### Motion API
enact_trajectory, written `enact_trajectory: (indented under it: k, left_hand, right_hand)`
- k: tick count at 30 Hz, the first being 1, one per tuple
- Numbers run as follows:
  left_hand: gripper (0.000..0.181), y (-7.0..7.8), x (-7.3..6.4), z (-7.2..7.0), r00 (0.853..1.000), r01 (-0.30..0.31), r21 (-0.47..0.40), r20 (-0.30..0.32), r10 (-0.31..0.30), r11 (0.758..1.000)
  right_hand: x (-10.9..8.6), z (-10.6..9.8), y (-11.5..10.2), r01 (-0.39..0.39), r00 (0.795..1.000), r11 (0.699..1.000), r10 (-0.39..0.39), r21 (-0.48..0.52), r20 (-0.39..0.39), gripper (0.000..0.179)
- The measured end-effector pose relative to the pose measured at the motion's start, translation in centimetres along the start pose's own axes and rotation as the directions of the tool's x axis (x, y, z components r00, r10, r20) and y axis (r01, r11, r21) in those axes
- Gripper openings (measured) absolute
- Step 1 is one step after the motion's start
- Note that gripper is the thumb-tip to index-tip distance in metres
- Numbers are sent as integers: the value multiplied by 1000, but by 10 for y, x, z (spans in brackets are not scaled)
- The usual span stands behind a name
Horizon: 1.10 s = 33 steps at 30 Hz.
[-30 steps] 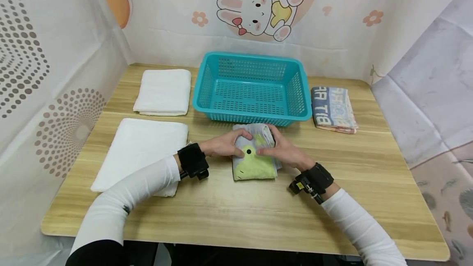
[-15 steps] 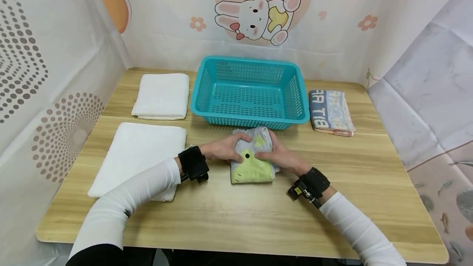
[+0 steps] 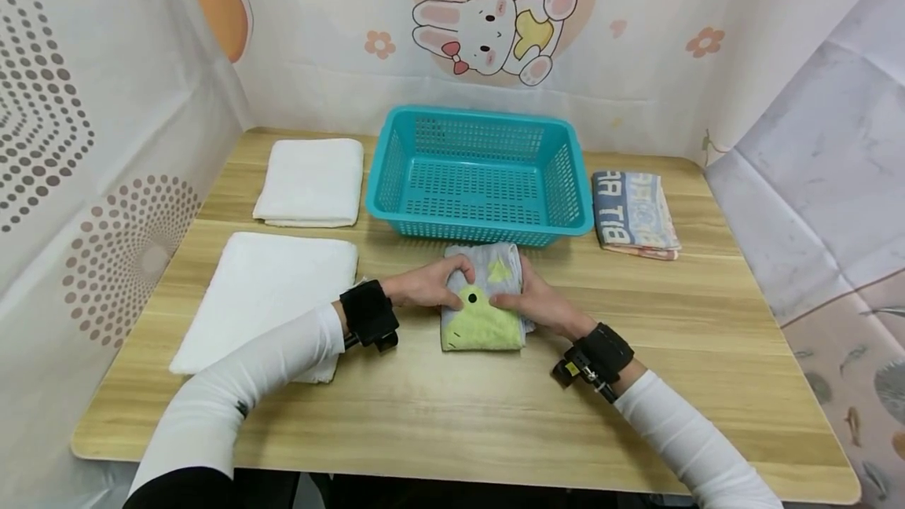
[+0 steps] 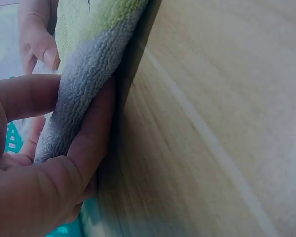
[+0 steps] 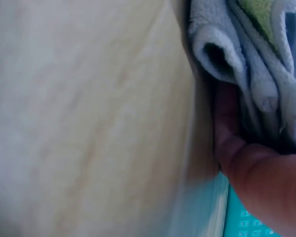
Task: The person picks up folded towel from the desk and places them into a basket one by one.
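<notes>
A folded grey and yellow-green towel [image 3: 484,328] with a cartoon face lies on the table, just in front of the teal basket. My left hand [image 3: 431,283] grips its left edge, thumb on top; in the left wrist view the fingers [image 4: 96,131] reach beneath the grey terry edge. From the other side my right hand [image 3: 540,301] grips the towel, thumb over the top. Several folded layers of the towel [image 5: 259,74] show in the right wrist view, with a finger tucked under them.
The teal plastic basket [image 3: 378,203] stands at the back middle with nothing in it. Two folded white towels, a smaller one [image 3: 311,183] and a larger one [image 3: 272,289], lie on the left. A folded blue patterned towel [image 3: 632,214] lies right of the basket.
The head view has shifted slightly. Both hands keep hold of the grey and yellow-green towel in about the same place, with the left fingers on top bending a little more.
</notes>
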<state>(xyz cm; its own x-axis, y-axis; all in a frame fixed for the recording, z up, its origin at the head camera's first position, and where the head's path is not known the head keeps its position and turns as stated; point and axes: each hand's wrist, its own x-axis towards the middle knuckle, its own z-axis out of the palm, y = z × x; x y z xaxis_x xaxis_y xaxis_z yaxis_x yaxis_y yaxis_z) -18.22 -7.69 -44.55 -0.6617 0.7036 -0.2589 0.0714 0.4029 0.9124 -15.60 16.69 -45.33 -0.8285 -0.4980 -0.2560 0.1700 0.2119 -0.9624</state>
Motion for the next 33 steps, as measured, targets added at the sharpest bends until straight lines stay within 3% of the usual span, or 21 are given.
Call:
enact_trajectory:
  k: [5, 15, 19, 23, 28, 30, 33]
  left_hand:
    - [31, 0, 1, -1, 1000, -8, -10, 13, 8, 1000]
    - [33, -2, 4, 0, 1000, 10, -13, 24, -10, 1000]
    - [34, -2, 5, 2, 999, 19, -32, 29, -18, 999]
    - [34, -1, 4, 2, 1000, 10, -25, 25, -9, 1000]
    - [34, 1, 2, 0, 1000, -3, 16, 2, 3, 1000]
    - [35, 2, 1, -1, 1000, -4, 27, 1, 4, 1000]
    - [39, 2, 1, -2, 1000, -2, 37, 5, 2, 999]
  right_hand:
    - [-1, 0, -2, -1, 1000, 1000, 1, -4, 6, 76]
    - [-3, 0, -4, -33, 999, 998, 32, -62, -14, 86]
    - [-4, 2, -2, -14, 996, 993, 4, -116, -85, 102]
    - [-5, 5, -1, 45, 983, 971, -84, -236, -161, 114]
    - [-5, 10, -5, 153, 973, 922, -204, -354, -110, 99]
    - [-6, 9, -7, 142, 979, 914, -186, -380, -81, 89]
    - [-7, 6, -10, 71, 995, 935, -90, -347, -39, 83]
